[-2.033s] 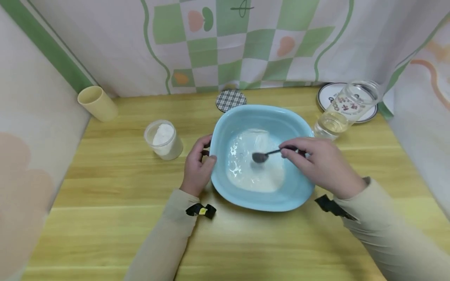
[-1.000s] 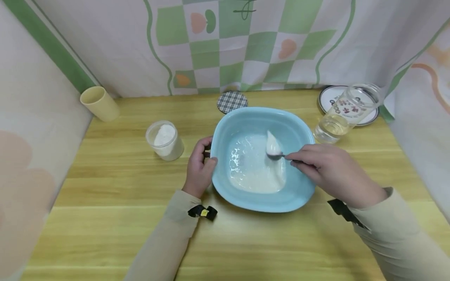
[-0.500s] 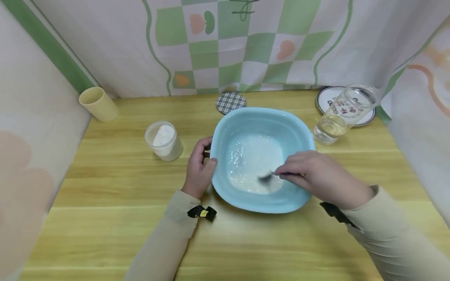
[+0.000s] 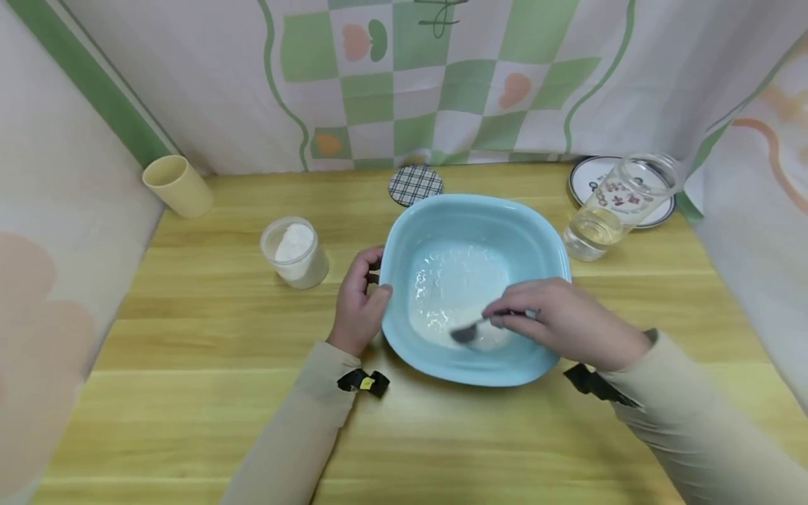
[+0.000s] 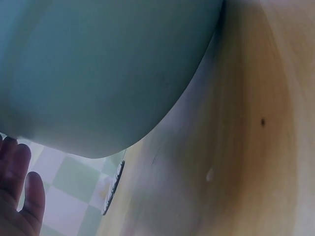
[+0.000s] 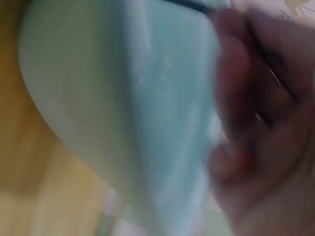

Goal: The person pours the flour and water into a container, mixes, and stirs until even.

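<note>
A light blue basin (image 4: 536,235) sits on the wooden table with a thin white liquid (image 4: 457,277) in its bottom. My left hand (image 4: 356,305) holds the basin's left side, thumb at the rim and fingers around the outside. The left wrist view shows its fingers (image 5: 18,169) beside the basin's outer wall. Pinched by the handle in my right hand (image 4: 562,319) is a dark spoon (image 4: 464,334), its head over the near part of the liquid and blurred. The right wrist view has the right hand's curled fingers (image 6: 234,69) around the handle.
Left of the basin stands a clear jar (image 4: 299,263) of white powder, with a beige cup (image 4: 179,186) farther back. A checked round coaster (image 4: 414,184) lies behind. At back right, a glass (image 4: 593,228) with clear liquid stands before a white plate (image 4: 583,179).
The spoon has circled inside the basin: from the middle to the right, where it lifted some white liquid, then toward the near side and slightly left. My left hand keeps its hold.
</note>
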A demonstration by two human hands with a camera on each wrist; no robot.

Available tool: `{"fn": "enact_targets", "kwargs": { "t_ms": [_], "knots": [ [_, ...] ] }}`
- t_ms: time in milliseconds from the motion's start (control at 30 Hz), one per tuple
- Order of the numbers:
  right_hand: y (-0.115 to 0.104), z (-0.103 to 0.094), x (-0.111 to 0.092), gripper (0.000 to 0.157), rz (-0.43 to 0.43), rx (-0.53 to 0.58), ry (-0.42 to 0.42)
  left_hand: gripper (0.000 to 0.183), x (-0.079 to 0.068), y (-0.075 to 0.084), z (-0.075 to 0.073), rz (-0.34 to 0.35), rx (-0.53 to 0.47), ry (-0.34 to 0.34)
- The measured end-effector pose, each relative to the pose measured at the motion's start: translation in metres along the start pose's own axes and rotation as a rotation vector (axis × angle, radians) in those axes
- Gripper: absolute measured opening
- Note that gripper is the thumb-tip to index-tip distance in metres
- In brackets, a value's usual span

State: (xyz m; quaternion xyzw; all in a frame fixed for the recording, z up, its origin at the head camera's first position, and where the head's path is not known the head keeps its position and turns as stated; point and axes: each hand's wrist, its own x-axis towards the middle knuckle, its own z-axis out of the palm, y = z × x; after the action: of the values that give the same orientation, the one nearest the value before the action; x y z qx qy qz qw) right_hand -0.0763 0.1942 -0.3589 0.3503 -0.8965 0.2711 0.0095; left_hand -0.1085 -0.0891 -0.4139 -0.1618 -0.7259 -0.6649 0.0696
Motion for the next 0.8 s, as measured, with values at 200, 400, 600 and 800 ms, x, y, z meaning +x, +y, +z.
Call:
{"fn": "enact_targets", "kwargs": {
  "t_ms": [200, 400, 600, 800],
  "knots": [
    [-0.001, 0.000, 0.005, 0.023, 0.023, -0.055, 0.199, 0.049, 0.000, -0.001, 0.000, -0.004, -0.012, -0.008],
    [-0.008, 0.002, 0.005, 0.016, 0.031, 0.084, -0.022, 0.049, 0.000, -0.001, -0.001, 0.002, -0.008, -0.008],
    [-0.005, 0.021, 0.015, 0.022, -0.046, -0.017, 0.140, 0.050, 0.000, -0.001, -0.001, 0.017, -0.016, -0.004],
    [-0.012, 0.006, 0.011, 0.016, 0.030, -0.010, 0.097, 0.051, 0.002, -0.015, -0.001, 0.002, -0.006, -0.003]
  ]
}}
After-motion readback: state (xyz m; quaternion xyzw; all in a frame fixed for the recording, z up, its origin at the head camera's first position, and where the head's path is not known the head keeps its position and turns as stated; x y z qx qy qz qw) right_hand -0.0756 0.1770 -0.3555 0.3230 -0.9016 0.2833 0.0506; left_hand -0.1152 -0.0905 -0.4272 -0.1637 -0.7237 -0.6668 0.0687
